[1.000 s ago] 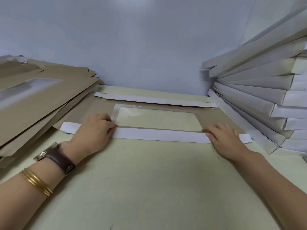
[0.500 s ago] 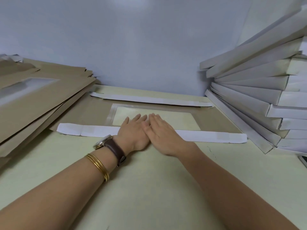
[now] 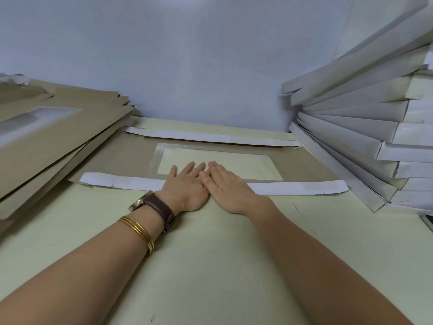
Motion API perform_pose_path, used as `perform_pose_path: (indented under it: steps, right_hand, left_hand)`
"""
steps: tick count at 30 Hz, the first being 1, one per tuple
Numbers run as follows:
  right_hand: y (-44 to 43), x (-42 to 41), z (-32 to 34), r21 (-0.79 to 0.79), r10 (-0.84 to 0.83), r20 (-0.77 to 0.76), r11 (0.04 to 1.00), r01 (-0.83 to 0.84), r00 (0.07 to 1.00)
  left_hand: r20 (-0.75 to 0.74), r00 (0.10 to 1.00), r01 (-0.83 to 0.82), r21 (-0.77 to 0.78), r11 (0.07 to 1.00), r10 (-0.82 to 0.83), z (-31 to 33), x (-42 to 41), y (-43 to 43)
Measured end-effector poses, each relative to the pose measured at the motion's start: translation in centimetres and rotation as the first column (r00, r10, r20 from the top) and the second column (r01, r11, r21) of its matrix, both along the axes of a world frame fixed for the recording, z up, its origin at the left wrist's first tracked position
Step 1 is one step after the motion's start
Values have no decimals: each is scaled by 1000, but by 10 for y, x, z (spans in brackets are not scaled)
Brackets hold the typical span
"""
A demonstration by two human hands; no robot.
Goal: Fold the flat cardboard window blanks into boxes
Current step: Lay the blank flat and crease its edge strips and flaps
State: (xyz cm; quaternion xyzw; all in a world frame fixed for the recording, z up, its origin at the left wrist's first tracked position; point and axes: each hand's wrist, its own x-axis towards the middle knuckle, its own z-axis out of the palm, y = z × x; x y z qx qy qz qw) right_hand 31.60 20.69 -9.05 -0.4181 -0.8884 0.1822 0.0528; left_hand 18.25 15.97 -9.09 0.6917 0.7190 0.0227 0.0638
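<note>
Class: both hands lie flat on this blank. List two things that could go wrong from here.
1. The left hand and right hand press only the middle of the near flap; its unheld ends might spring up.
2. The tilted stack of folded boxes beside the blank may slide onto it.

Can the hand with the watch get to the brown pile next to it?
Probably yes. The left hand lies flat on the blank, holding nothing, and nothing stands between it and the brown pile.
</note>
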Motion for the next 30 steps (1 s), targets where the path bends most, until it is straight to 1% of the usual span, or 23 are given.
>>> perform_pose_path:
  steps: [2, 4, 9, 13, 18, 22, 27, 30]
  right_hand:
    - [5, 9, -2, 56, -21, 65, 998, 17, 998]
    - [10, 18, -4, 80, -31, 107, 997, 22, 994]
    - [19, 32, -6, 122, -24, 128, 992, 8, 992]
    - [25, 48, -6, 121, -28, 147, 993, 10, 989]
    - [37, 96, -1, 127, -132, 177, 986, 110, 975]
    - [43, 134, 5, 126, -219, 173, 972, 199, 960]
    - [50, 167, 8, 132, -315, 186, 947, 294, 931]
    - [52, 174, 8, 108, -352, 166, 935, 337, 921]
  left_hand:
    - [27, 999, -39, -2, 999, 39, -1, -5, 0]
    - [32, 997, -72, -7, 997, 72, -2, -14, -3]
    - [30, 989, -148, -17, 989, 148, -3, -49, -15]
    - [20, 983, -184, -22, 983, 184, -4, -70, -24]
    - [16, 982, -189, -19, 982, 189, -4, -73, -26]
    - [19, 979, -201, -17, 979, 201, -4, -76, -26]
    - [12, 958, -285, -16, 958, 285, -5, -102, -35]
    - [11, 944, -329, -17, 944, 329, -7, -114, -41]
